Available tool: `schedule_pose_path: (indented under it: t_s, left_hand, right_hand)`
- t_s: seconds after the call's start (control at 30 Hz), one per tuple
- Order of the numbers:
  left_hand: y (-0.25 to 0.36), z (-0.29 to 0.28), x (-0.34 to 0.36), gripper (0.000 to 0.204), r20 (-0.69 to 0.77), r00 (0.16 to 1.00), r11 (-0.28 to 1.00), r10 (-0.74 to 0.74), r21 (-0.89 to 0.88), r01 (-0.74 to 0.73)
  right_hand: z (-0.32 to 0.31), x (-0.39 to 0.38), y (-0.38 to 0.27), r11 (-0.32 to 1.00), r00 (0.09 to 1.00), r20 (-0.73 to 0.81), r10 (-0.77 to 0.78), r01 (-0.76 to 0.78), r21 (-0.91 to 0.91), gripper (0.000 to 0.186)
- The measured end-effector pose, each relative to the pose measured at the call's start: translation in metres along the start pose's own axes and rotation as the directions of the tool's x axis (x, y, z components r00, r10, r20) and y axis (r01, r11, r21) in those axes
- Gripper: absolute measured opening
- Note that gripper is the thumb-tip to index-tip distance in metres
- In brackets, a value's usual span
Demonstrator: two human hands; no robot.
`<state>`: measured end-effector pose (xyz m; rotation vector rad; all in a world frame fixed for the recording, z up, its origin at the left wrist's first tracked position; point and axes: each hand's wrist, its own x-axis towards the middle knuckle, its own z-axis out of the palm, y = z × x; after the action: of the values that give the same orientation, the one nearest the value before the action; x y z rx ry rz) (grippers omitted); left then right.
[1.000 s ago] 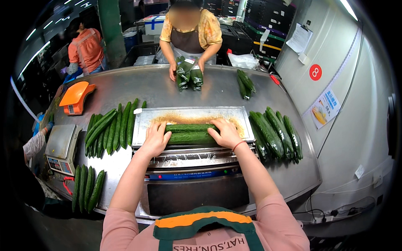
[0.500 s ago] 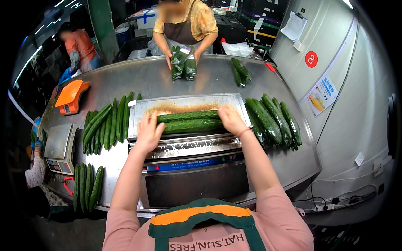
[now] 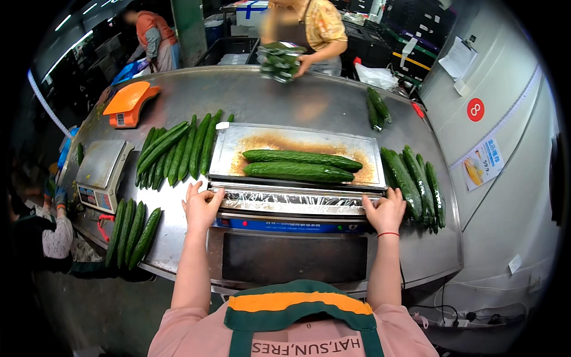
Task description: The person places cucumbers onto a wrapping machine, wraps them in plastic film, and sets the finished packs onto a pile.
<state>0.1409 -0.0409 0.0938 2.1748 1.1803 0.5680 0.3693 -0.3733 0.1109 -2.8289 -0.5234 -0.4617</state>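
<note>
Steel tabletop spreads around a stained metal plate, where two cucumbers lie side by side. Nearer, the left hand and right hand curl at opposite ends of the clear film; whether they grip it cannot be told. Pulling both ends evenly should best keep it taut and unwrinkled.

Two cucumbers on stained metal plate, fingers at both film ends
</note>
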Motion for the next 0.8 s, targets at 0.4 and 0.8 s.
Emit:
schedule_pose_path:
  t_s: [0.4,0.8]
  left_hand:
    - [-0.005,-0.042,-0.009,0.014,0.306,0.951,0.699,0.052,-0.691,0.184]
    - [0.069,0.038,0.122,0.019,0.263,0.965,0.173,-0.013,-0.950,0.261]
  right_hand:
    - [-0.026,0.005,0.007,0.537,0.940,0.340,-0.009,-0.282,0.795,0.016]
    - [0.038,0.127,-0.049,-0.012,0.926,0.370,0.078,-0.370,0.929,0.017]
